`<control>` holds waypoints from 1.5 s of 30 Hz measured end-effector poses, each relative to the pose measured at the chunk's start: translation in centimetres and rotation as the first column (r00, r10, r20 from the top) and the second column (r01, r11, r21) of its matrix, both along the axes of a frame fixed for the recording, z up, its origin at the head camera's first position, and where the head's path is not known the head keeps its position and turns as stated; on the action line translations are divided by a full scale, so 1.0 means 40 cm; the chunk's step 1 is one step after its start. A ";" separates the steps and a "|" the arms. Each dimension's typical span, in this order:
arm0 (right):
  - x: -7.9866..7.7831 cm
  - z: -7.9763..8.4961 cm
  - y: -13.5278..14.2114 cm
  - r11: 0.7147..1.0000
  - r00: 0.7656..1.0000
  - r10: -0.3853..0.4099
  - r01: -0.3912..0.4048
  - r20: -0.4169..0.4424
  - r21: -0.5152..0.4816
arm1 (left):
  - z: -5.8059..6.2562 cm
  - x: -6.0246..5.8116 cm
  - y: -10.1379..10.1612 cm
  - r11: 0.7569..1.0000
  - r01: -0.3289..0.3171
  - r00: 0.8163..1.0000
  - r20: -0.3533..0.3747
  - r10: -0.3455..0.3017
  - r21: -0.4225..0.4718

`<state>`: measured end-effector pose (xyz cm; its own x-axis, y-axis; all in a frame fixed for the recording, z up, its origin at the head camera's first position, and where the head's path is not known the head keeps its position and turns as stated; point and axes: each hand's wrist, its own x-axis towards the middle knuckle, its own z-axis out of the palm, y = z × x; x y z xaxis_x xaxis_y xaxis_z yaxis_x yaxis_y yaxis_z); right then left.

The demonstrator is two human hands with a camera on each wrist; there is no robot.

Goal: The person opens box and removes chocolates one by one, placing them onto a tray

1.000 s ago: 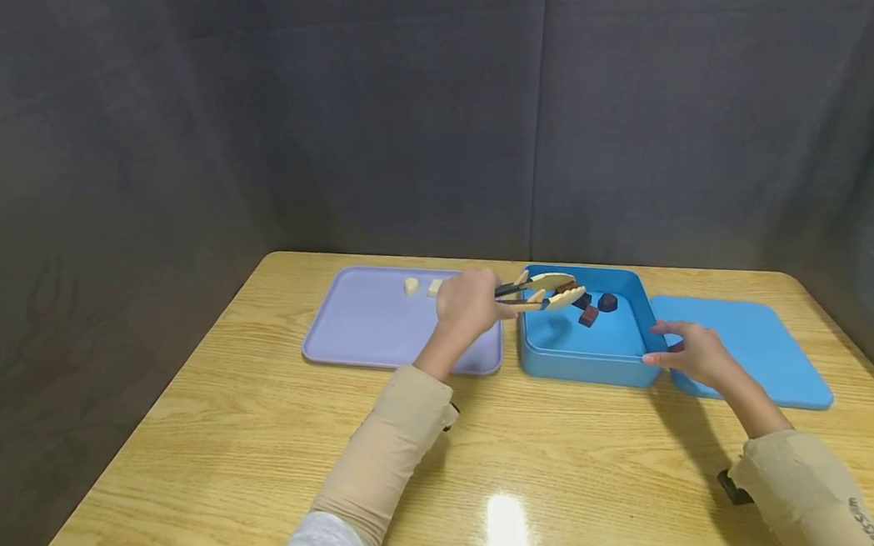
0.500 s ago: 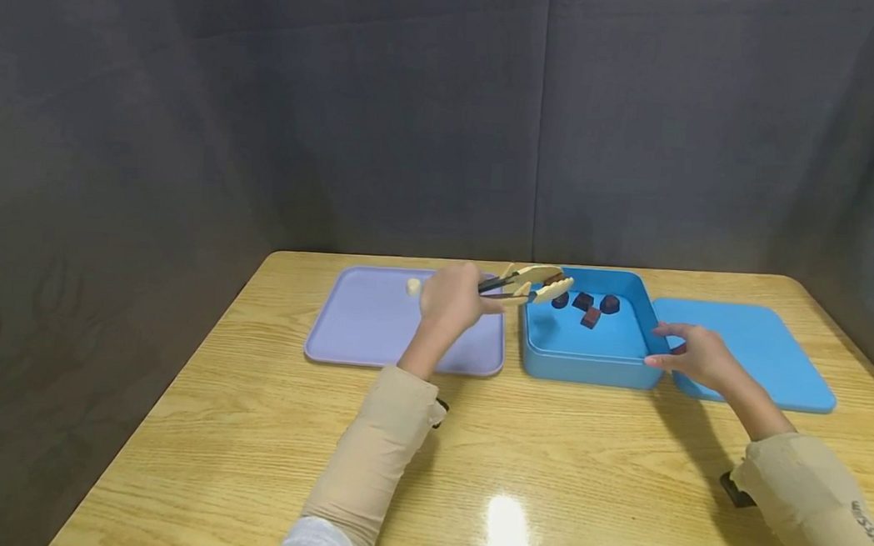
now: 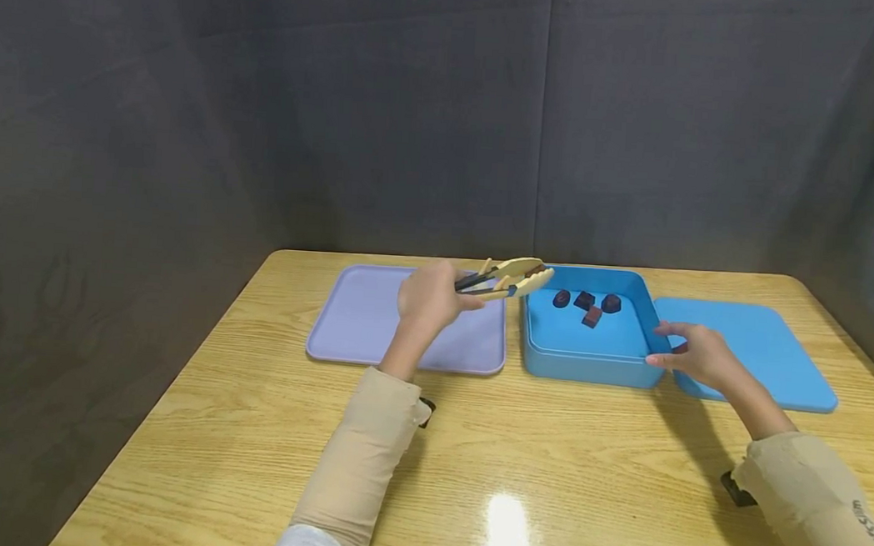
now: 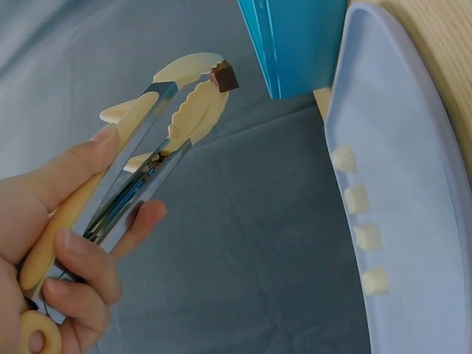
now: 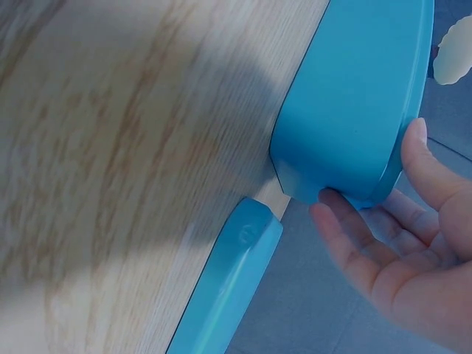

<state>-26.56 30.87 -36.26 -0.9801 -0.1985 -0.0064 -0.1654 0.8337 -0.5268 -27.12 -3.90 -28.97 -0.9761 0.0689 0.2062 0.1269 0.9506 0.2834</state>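
Over the lilac tray [image 3: 351, 326], the left hand [image 3: 426, 296] grips the handles of the tongs [image 3: 520, 266], whose ends pinch a brown chocolate [image 4: 224, 76]. The tongs' long axis runs rightward and slightly away from that hand, so their ends point at the blue box [image 3: 596, 369]. The chocolate is raised near the box's left wall; I cannot tell whether it is past the rim. It is small and blocky, with no long axis clear. The left hand is nearer to it; the right hand [image 3: 698, 354] is well apart, across the box, gripping the near right corner with thumb and fingers. Inside the box, right of the tongs' ends, lie four dark chocolates [image 3: 585, 300]. White pieces [image 4: 357, 199] sit in a row on the tray, and a blue lid [image 3: 763, 351] lies beyond the box's right side on the worktop [image 3: 247, 428].
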 end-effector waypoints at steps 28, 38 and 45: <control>0.004 -0.001 -0.002 1.000 1.000 0.003 -0.003 -0.009 0.001 | -0.037 0.004 -0.089 0.991 -0.098 0.995 0.044 0.094 0.090; 0.004 -0.002 -0.004 1.000 1.000 0.005 -0.005 -0.008 0.003 | -0.068 0.001 -0.107 0.990 -0.120 0.992 0.042 0.118 0.067; 0.002 -0.004 -0.004 1.000 1.000 0.011 -0.011 -0.013 -0.004 | -0.089 -0.006 -0.111 0.986 -0.149 0.988 0.062 0.144 0.075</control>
